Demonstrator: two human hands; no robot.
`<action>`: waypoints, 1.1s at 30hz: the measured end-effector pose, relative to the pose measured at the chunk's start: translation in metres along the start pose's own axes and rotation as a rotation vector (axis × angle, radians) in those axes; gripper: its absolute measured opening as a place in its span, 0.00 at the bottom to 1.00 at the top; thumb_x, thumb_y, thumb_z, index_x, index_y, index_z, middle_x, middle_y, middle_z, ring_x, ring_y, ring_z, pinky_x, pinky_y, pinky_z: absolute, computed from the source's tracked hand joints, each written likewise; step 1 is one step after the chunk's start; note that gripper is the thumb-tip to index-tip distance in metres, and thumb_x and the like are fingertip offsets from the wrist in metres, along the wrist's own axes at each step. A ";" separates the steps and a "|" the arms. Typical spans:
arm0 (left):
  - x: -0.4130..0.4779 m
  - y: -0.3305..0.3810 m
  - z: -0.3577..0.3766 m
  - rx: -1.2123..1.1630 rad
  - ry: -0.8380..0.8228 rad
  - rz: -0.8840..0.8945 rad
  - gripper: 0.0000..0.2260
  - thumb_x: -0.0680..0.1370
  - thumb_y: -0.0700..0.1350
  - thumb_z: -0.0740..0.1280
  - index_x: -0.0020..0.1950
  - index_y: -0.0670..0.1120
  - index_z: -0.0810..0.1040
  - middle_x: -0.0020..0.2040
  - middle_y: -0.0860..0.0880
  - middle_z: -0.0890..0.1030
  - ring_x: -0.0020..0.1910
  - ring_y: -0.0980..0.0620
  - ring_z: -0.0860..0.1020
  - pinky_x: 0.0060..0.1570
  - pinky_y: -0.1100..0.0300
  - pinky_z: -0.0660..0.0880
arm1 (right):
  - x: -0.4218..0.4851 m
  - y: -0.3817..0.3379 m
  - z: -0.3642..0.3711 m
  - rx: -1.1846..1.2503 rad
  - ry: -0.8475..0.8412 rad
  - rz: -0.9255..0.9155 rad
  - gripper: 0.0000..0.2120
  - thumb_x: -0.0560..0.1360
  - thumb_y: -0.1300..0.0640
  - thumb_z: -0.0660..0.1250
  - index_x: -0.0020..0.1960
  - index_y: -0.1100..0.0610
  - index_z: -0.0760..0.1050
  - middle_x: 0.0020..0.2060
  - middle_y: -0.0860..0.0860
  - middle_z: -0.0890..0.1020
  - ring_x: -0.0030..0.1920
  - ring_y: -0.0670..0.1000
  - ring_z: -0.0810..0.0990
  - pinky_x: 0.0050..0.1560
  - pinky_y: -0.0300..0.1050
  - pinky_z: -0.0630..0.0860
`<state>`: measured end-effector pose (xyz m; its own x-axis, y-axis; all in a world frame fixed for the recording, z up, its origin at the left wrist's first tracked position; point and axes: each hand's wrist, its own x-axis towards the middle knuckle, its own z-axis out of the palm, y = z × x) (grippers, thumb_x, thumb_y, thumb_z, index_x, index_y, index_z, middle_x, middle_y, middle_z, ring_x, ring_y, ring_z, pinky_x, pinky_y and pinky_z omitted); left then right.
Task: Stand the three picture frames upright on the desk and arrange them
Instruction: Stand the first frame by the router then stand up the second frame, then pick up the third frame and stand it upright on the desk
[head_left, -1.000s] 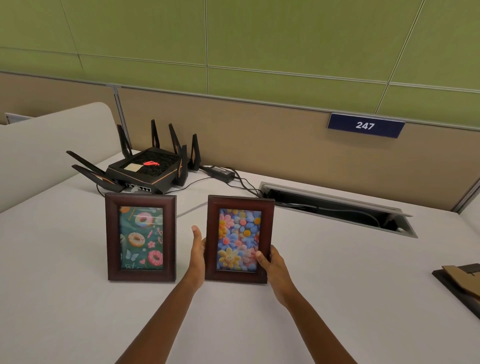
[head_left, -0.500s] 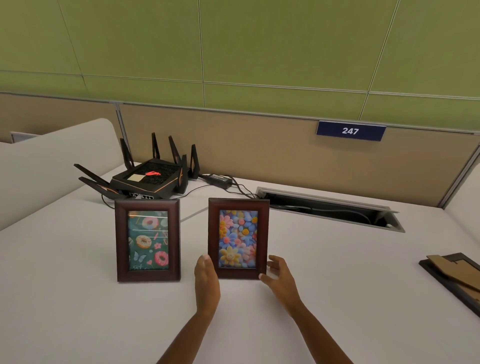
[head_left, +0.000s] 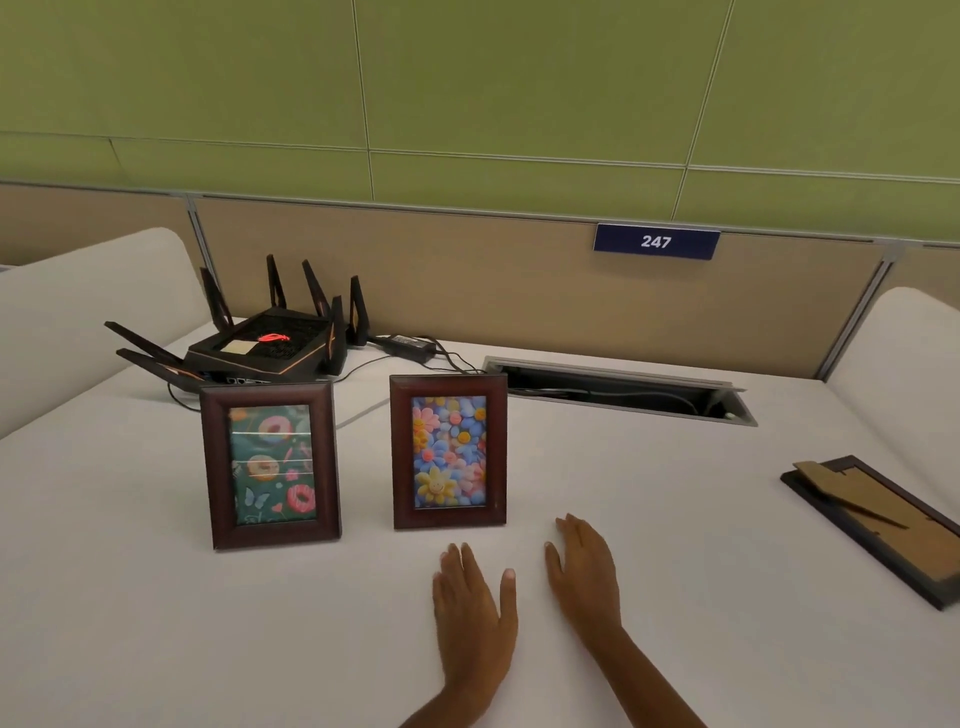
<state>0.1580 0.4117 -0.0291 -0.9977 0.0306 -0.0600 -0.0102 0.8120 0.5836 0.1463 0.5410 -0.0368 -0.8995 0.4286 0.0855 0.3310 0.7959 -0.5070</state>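
Two dark wooden picture frames stand upright on the white desk. The doughnut frame is on the left and the flower frame stands to its right. A third frame lies face down at the right edge, its cardboard back and stand showing. My left hand hovers flat over the desk just in front of the flower frame, fingers apart, holding nothing. My right hand is beside it to the right, also empty with fingers apart.
A black router with several antennas sits at the back left, with a power adapter and cables beside it. An open cable slot runs along the back. White dividers flank the desk on both sides.
Both hands have let go of the flower frame and drawn back toward me. The frame stays standing on its own. The view has shifted right, showing more of the third frame.
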 end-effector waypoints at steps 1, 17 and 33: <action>0.000 0.004 0.002 0.019 -0.011 0.045 0.48 0.61 0.71 0.23 0.74 0.45 0.41 0.77 0.46 0.45 0.76 0.48 0.46 0.74 0.56 0.44 | -0.001 0.004 -0.003 -0.025 0.006 -0.006 0.23 0.79 0.50 0.52 0.72 0.56 0.58 0.74 0.51 0.62 0.74 0.50 0.59 0.74 0.43 0.52; 0.025 0.091 0.040 0.117 -0.254 0.439 0.25 0.80 0.52 0.49 0.73 0.40 0.50 0.76 0.40 0.50 0.76 0.46 0.49 0.75 0.54 0.48 | -0.012 0.093 -0.077 -0.179 0.085 0.252 0.22 0.80 0.51 0.51 0.72 0.57 0.58 0.73 0.54 0.61 0.74 0.51 0.58 0.74 0.47 0.53; 0.008 0.214 0.109 -0.118 -0.546 0.554 0.24 0.81 0.50 0.51 0.73 0.41 0.51 0.76 0.41 0.51 0.76 0.46 0.49 0.74 0.55 0.47 | 0.001 0.209 -0.169 -0.032 0.327 0.431 0.18 0.78 0.56 0.57 0.66 0.62 0.67 0.67 0.59 0.71 0.68 0.56 0.68 0.68 0.51 0.67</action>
<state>0.1550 0.6497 0.0070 -0.6861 0.7196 -0.1070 0.4412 0.5285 0.7253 0.2631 0.7796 0.0025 -0.5465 0.8255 0.1409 0.6633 0.5295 -0.5289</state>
